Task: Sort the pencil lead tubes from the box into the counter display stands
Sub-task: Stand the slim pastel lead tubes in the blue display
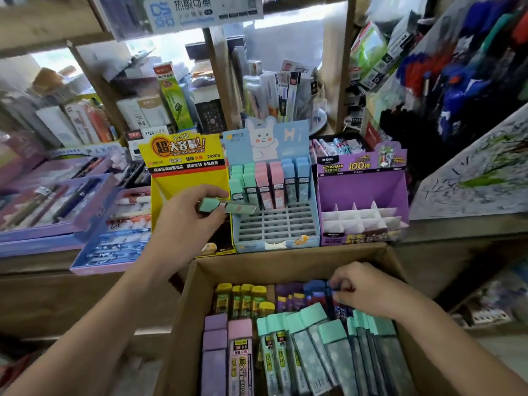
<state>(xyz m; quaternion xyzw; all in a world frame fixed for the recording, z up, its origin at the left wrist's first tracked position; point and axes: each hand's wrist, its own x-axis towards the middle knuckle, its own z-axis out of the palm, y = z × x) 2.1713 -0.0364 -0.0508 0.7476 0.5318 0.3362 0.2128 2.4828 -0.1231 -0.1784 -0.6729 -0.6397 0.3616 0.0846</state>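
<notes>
My left hand grips a mint-capped lead tube and holds it sideways in front of the blue rabbit display stand, near its left edge. That stand holds mint, pink and blue tubes in its back rows. My right hand is down in the cardboard box and pinches a dark blue tube at the back of the box. Yellow-capped, purple, pink and mint tubes lie packed in the box. A yellow stand is to the left, a purple stand to the right.
Purple and blue trays of pens lie on the counter at the left. Shelves crowded with stationery rise behind the stands. A slanted rack of pens and a scribbled test sheet stand at the right.
</notes>
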